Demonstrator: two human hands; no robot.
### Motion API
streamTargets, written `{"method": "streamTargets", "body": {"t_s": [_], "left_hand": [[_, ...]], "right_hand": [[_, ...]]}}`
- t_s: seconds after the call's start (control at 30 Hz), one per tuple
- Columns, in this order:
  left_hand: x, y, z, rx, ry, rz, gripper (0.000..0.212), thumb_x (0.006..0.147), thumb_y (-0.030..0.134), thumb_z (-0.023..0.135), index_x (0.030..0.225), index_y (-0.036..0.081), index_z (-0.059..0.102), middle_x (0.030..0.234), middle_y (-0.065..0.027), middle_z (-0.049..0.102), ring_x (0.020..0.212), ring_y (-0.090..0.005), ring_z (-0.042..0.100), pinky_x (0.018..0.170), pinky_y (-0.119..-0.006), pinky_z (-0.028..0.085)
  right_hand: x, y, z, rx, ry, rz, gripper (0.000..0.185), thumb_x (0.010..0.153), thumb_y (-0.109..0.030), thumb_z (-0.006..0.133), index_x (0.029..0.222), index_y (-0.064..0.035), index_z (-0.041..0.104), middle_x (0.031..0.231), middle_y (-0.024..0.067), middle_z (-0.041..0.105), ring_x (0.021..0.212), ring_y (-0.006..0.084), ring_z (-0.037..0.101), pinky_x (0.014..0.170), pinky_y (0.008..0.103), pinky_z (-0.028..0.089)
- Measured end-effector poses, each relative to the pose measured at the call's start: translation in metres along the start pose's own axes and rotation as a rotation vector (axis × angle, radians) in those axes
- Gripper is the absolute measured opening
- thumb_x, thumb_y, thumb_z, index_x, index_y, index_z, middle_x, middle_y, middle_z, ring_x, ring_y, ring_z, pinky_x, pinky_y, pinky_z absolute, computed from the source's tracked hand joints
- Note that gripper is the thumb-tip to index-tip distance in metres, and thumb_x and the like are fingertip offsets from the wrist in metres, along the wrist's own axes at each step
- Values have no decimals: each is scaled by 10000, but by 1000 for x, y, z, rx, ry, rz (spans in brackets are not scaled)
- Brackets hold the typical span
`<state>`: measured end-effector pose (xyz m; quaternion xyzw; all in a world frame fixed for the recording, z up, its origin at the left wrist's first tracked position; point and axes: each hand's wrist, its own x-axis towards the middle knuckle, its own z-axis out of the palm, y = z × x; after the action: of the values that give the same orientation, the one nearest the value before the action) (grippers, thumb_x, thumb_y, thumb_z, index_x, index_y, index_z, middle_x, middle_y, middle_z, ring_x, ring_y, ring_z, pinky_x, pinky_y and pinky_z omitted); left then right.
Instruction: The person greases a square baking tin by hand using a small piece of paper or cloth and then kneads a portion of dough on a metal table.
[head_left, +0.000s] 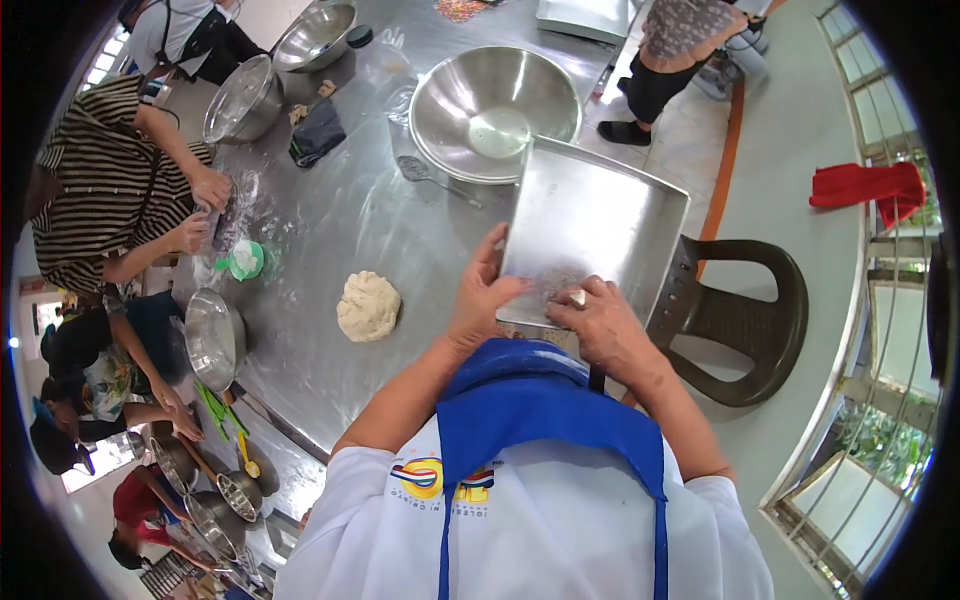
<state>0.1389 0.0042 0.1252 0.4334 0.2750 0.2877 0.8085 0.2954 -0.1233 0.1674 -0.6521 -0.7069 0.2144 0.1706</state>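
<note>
A rectangular metal baking pan (592, 214) is tilted in front of me, its far corner overlapping the rim of a large steel mixing bowl (495, 112). My left hand (484, 289) grips the pan's left side, thumb over the rim. Inside the near end of the pan, my right hand (600, 319) pinches a small whitish piece (577, 298), its material unclear, against the pan floor, where a dull smeared patch shows. A ball of dough (368, 306) rests on the steel table (300, 247) to the left. Beyond it lies a whisk-like metal utensil (439, 180).
A person in a striped shirt (112, 187) works across the table, near a green measuring cup (246, 259) of white powder. Steel bowls (215, 339) stand along the left edge. A dark plastic chair (731, 319) is at my right. Other people stand farther off.
</note>
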Motion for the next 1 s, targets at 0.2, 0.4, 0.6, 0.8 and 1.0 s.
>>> {"method": "streamTargets", "body": {"t_s": [0.2, 0.4, 0.6, 0.8, 1.0], "left_hand": [[10, 14, 11, 58, 4, 49, 721, 761, 4, 616, 1411, -9, 305, 1225, -133, 548, 1084, -201, 556, 942, -316, 436], [11, 10, 29, 34, -121, -31, 751, 753, 0, 635, 1415, -22, 283, 1268, -153, 509, 1111, -202, 535, 948, -319, 435], [4, 12, 20, 171, -48, -11, 782, 748, 5, 644, 1421, -42, 250, 1276, -149, 502, 1138, -203, 520, 972, -327, 422], [2, 0, 35, 155, -41, 23, 795, 733, 7, 637, 1417, -69, 238, 1335, -163, 455, 1213, -208, 470, 1018, -315, 369], [2, -8, 52, 116, -46, -47, 765, 753, -28, 600, 1420, -69, 228, 1367, -164, 417, 1222, -211, 461, 1014, -307, 371]], "right_hand": [[-10, 24, -24, -42, 99, 143, 293, 715, -5, 555, 973, -87, 669, 1075, 84, 622, 1075, 288, 530, 915, 401, 429], [23, 2, -11, -29, 365, -271, 301, 764, -28, 518, 1037, -64, 641, 1084, 118, 613, 1054, 306, 556, 932, 404, 444], [-17, 32, -10, -126, -96, -11, 414, 697, -12, 574, 1103, -84, 618, 1200, 119, 552, 1084, 305, 531, 963, 452, 397], [25, 20, -7, -77, 304, -21, 512, 750, -95, 573, 1248, -9, 495, 1385, 167, 412, 1271, 354, 392, 1073, 474, 295], [55, 50, -10, -150, 446, 178, 638, 888, -361, 520, 1355, 45, 366, 1495, 181, 265, 1395, 358, 214, 1134, 488, 173]]}}
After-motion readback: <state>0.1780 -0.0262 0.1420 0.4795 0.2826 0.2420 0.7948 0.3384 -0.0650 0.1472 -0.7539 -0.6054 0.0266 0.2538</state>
